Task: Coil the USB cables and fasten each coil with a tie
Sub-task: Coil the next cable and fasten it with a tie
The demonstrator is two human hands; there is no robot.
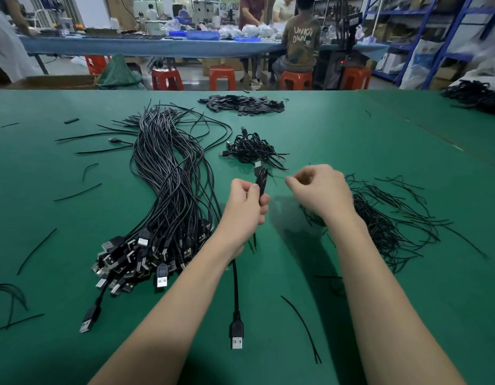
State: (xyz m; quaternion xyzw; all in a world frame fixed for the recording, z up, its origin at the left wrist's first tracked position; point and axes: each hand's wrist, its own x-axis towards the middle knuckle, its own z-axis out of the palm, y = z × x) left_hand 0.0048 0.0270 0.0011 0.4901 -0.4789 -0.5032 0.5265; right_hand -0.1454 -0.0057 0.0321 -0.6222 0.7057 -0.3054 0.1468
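Gripped tight in the left hand [245, 205], a small coiled cable [261, 181] is held above the green table [352, 129], while the right hand [318, 194] seems to pinch a thin tie, so wrapping it round probably comes next.

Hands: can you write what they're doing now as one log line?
step: tying coil | left hand: grips coil | right hand: pinches tie | done coils: behind | loose cables: left
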